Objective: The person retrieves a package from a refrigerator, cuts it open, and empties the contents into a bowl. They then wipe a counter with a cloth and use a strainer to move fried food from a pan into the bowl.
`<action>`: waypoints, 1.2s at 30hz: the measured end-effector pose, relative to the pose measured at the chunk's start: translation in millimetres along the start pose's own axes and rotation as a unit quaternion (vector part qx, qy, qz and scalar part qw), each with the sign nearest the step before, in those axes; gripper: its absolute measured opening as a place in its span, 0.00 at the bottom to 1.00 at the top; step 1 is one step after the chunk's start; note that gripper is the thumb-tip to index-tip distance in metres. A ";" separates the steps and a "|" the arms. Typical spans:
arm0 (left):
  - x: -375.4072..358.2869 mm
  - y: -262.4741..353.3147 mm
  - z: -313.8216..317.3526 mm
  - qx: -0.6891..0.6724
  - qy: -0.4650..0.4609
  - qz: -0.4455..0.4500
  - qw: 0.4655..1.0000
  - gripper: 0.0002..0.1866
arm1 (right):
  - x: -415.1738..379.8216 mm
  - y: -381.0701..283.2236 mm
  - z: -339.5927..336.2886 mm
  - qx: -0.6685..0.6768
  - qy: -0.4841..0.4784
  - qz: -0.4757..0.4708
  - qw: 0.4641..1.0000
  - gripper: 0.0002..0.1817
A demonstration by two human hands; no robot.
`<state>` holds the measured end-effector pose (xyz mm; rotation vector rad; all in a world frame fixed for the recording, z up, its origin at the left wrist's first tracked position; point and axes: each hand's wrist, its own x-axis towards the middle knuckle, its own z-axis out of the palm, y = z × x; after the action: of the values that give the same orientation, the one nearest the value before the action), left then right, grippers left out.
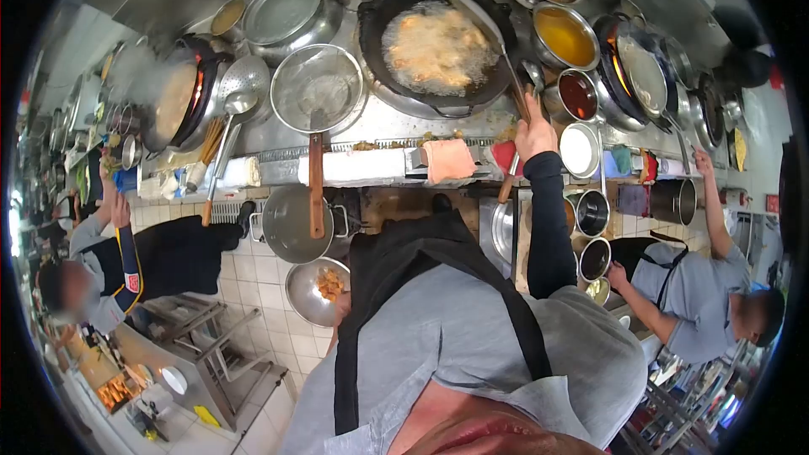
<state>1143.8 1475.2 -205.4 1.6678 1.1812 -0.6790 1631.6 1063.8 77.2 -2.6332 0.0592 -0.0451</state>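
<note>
My right hand [535, 132] is closed round the handle of a long wok spatula [479, 15], whose metal head reaches over the far right side of a large black wok [377, 76]. Pale golden pieces [436, 46] bubble in the oil there. Low at my left side, my left hand [343, 307] grips the edge of a steel bowl [302, 295] with orange-brown food pieces [329, 285] in it; its fingers are partly hidden. A round strainer [317, 88] with a wooden handle lies left of the wok.
A deep pot [295, 232] stands below the counter, near the bowl. Bowls of yellow liquid [565, 36] and red sauce [578, 96] sit right of the wok. Flames show at woks on both sides. One person [143, 261] works at left, another [691, 286] at right.
</note>
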 end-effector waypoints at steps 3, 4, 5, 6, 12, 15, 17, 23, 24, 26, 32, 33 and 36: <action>4.5 5.3 0.0 0.003 -0.012 0.000 1.000 0.12 | -8.9 26.8 4.4 0.060 -0.001 -0.007 0.998 0.33; 7.9 7.4 -0.9 0.003 -0.017 0.000 1.000 0.13 | -11.6 36.0 3.7 0.085 0.005 -0.015 0.996 0.33; 10.3 8.2 -2.6 0.004 -0.021 0.001 1.000 0.13 | -13.8 44.1 3.7 0.104 0.011 -0.020 0.994 0.32; 13.2 11.2 -4.7 0.002 -0.024 0.000 1.000 0.13 | -18.8 41.3 -0.5 0.101 0.014 -0.001 0.995 0.32; 33.4 28.8 -21.5 -0.077 -0.022 -0.020 0.997 0.13 | -46.2 9.3 -10.7 0.140 0.060 -0.069 0.986 0.31; 56.4 35.9 -31.8 -0.215 -0.032 -0.054 0.975 0.13 | -62.2 -18.1 -16.1 0.257 -0.061 -0.003 0.965 0.32; 62.1 43.5 -43.5 -0.182 -0.009 -0.047 0.982 0.13 | -64.6 -10.0 6.8 0.228 -0.059 -0.044 0.971 0.32; 62.4 40.3 -55.9 -0.226 -0.011 -0.046 0.973 0.12 | -79.1 -57.2 38.4 0.071 -0.037 -0.035 0.996 0.34; 62.8 33.5 -54.7 -0.214 -0.006 -0.050 0.976 0.12 | -82.5 -61.6 40.1 0.071 -0.027 -0.034 0.997 0.34; 65.0 10.0 -52.0 -0.194 0.004 -0.055 0.979 0.11 | -83.6 -58.0 42.5 0.036 -0.013 -0.029 0.999 0.34; 29.1 -61.3 -66.8 -0.069 -0.009 -0.041 0.997 0.11 | -84.5 -72.1 11.1 0.033 0.017 -0.003 0.999 0.33; 24.3 -70.6 -67.2 -0.058 -0.012 -0.041 0.997 0.11 | -86.7 -75.5 12.9 0.020 0.030 -0.011 0.999 0.32; 18.7 -90.1 -72.7 -0.052 -0.017 -0.041 0.998 0.12 | -81.8 -82.1 19.0 -0.016 0.049 -0.020 0.998 0.32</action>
<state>1062.1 1556.6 -226.3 1.5225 1.2445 -0.6832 1553.5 1148.8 98.8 -2.6623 0.0398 -0.1875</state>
